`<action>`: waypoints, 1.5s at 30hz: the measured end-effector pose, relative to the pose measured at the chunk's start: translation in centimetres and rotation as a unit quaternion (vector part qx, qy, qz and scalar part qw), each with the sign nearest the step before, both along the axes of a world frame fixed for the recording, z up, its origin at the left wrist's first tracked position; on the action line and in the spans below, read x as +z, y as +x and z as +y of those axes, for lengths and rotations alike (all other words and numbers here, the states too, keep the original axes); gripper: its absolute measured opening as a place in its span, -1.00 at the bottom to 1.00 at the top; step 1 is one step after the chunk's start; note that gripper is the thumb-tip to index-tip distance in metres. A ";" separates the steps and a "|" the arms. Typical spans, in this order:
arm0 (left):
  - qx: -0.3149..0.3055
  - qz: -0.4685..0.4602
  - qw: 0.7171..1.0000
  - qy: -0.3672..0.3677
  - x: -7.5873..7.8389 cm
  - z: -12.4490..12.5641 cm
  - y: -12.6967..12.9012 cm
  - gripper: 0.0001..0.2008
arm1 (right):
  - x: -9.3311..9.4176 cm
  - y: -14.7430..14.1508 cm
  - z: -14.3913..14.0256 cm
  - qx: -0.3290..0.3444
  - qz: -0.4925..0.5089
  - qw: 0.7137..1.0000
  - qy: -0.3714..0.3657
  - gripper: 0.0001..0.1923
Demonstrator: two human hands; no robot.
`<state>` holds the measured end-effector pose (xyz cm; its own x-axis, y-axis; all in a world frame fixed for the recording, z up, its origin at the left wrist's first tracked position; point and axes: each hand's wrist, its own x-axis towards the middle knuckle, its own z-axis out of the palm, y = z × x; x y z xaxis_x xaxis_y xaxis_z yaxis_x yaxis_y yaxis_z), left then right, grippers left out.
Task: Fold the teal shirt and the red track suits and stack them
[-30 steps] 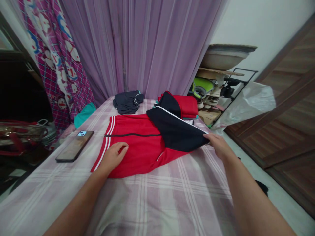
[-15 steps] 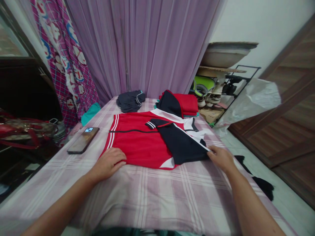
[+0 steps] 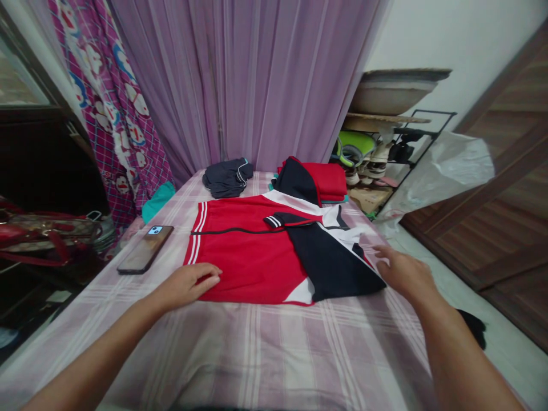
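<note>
A red, white and navy zip jacket (image 3: 244, 268) lies spread on the checked bed cover, its white-striped hem to the left and its collar to the right. One navy sleeve (image 3: 338, 262) is folded across the front, with its striped cuff near the zip. At the jacket's near left corner rests my left hand (image 3: 192, 283), fingers loosely bent and thumb apart, gripping nothing. Just right of the folded sleeve's shoulder end, my right hand (image 3: 405, 275) hovers with its fingers apart and holds nothing.
A phone (image 3: 146, 250) lies left of the jacket on the checked cover (image 3: 265, 354). Behind are a dark folded garment (image 3: 228, 178) and a stack of red folded clothes (image 3: 329, 180). A shoe rack (image 3: 385, 160) and a white plastic bag (image 3: 449, 165) stand beyond the right edge.
My right hand has let go of the sleeve and moved slightly right. The sleeve's shoulder end and cuff now lie farther right. My left hand stays near the hem, its thumb now more apart.
</note>
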<state>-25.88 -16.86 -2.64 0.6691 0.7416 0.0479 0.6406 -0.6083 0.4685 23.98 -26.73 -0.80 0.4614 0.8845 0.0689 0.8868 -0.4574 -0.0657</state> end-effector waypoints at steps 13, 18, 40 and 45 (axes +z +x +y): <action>0.234 0.165 0.952 0.111 2.3 19.5 0.6 -0.56 | -6.2 -4.5 8.3 0.078 0.043 0.987 0.136 -0.64; 0.264 0.224 0.933 0.101 1.9 25.2 3.2 -0.56 | -9.5 -2.6 8.2 0.040 0.074 0.984 0.160 -0.61; 0.299 0.241 0.923 0.032 -0.6 30.8 2.9 -0.41 | -9.5 -3.0 7.6 0.056 0.072 0.977 0.195 -0.65; 0.309 0.235 0.916 0.102 0.3 29.8 2.8 -0.41 | -6.5 -2.9 8.6 0.035 0.057 0.981 0.184 -0.65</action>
